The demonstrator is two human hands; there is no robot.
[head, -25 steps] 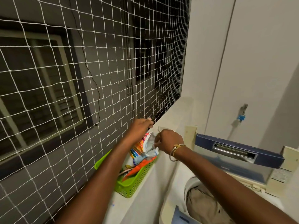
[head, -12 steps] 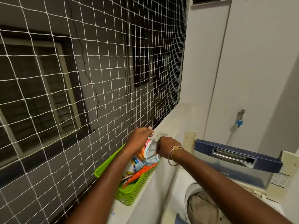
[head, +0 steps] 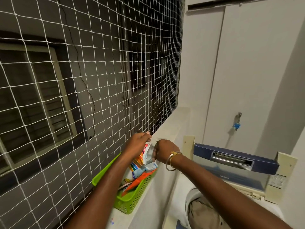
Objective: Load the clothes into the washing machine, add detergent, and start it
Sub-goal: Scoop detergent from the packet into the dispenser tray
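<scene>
A colourful detergent packet (head: 140,164) stands upright in a green plastic basket (head: 132,202) on the window ledge. My left hand (head: 140,141) grips the packet's top edge near the net. My right hand (head: 165,152), with bangles on its wrist, pinches the same top edge from the right. The top-loading washing machine (head: 181,195) sits at the lower right with its blue lid (head: 234,160) raised. Beige clothes (head: 203,214) lie in the drum.
A white safety net (head: 99,80) covers the window opening on the left, just behind the basket. A tap with a blue fitting (head: 237,121) is on the wall above the machine. An orange packet (head: 142,178) also lies in the basket.
Both hands stay on the packet's top edge. The view has tilted up a little, so hands, basket and machine sit lower in frame.
</scene>
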